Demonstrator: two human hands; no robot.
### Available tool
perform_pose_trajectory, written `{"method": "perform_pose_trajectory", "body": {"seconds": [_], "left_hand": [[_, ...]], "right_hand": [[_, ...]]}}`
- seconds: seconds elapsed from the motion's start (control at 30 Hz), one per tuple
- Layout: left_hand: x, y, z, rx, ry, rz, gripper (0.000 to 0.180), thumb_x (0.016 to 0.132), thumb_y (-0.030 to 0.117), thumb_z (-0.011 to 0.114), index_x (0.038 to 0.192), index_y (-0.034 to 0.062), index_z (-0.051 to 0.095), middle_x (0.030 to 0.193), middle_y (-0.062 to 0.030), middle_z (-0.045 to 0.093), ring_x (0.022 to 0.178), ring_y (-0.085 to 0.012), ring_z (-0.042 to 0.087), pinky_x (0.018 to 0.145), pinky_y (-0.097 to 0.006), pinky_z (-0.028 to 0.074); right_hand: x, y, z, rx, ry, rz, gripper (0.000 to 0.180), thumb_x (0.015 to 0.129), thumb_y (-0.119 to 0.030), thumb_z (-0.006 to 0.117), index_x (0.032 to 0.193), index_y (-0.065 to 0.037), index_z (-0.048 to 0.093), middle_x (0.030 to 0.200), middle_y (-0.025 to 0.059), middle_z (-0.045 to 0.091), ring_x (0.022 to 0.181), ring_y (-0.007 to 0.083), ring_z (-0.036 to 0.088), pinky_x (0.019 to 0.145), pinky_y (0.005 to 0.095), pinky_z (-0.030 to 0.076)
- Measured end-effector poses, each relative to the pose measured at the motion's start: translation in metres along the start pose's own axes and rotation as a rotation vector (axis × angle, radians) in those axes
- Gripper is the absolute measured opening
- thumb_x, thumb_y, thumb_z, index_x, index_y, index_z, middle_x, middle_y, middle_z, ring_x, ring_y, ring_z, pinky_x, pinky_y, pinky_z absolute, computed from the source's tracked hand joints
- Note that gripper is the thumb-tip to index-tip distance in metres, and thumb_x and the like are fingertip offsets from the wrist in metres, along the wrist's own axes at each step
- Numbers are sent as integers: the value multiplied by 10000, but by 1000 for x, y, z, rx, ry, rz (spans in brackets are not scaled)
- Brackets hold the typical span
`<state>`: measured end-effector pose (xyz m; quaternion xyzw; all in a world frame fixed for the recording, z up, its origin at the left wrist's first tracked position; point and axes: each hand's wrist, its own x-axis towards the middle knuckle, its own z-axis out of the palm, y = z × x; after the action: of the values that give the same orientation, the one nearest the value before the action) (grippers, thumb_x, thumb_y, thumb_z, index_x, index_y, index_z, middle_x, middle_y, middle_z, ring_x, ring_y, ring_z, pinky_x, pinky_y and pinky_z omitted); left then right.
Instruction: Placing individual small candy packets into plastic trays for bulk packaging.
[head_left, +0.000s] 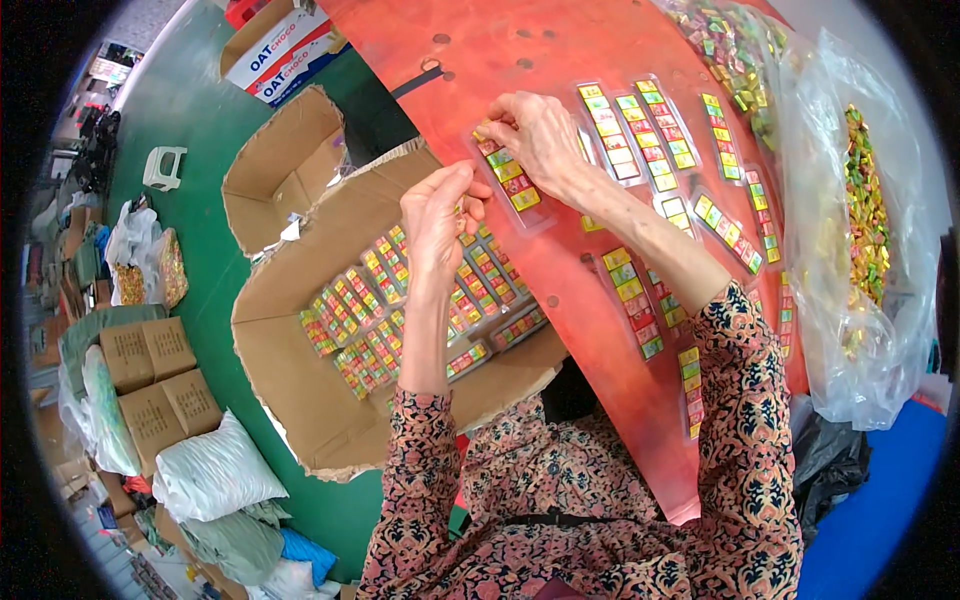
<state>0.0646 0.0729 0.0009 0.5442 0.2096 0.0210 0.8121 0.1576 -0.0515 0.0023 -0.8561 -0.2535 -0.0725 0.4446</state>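
Observation:
A narrow clear plastic tray (522, 196) with a row of small yellow, red and green wrapped pieces lies on the red table. My right hand (540, 140) is over its far end, with fingertips closed together against the topmost piece; whether they pinch that piece is hidden. Left of the tray, my left hand (440, 215) hovers above the cardboard box's edge, its thumb and fingers curled together. Anything inside those fingers is too hidden to name. Packed rows of filled trays (385, 265) fill the bottom of the open cardboard box (290, 400) below my left forearm.
More filled trays (650, 130) are spread across the red table (590, 290). At right sits a clear plastic bag (815, 330) with loose wrapped pieces; another heap (735, 60) lies beyond. Cartons (165, 385), a white sack (220, 468) and a white stool (164, 168) stand on the green floor.

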Motion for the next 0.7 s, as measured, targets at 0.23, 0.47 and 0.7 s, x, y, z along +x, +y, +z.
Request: {"method": "perform_pose_trajectory", "body": {"seconds": [0.23,0.47,0.7], "left_hand": [[1,-3,0,-1,-9,22,210,809,119,568,912,-64,571,648,-111,590,443,-90,490,352,-181,329],[1,-4,0,2,-1,18,223,808,117,564,925,-72,568,652,-117,587,439,-91,485,352,-185,331],[0,-3,1,-1,8,18,224,811,110,560,942,-71,567,656,-119,594,439,-93,491,348,-186,333]], "right_hand": [[2,-6,-1,-170,-20,-38,160,724,-156,634,772,-3,625,698,169,610,643,318,592,572,383,456],[5,-10,-7,-136,-159,4,166,717,-166,629,808,-28,643,730,154,621,696,310,601,615,387,459],[11,-3,-18,-113,-167,5,165,714,-145,631,834,-33,648,745,140,628,695,266,611,637,360,466]]}}
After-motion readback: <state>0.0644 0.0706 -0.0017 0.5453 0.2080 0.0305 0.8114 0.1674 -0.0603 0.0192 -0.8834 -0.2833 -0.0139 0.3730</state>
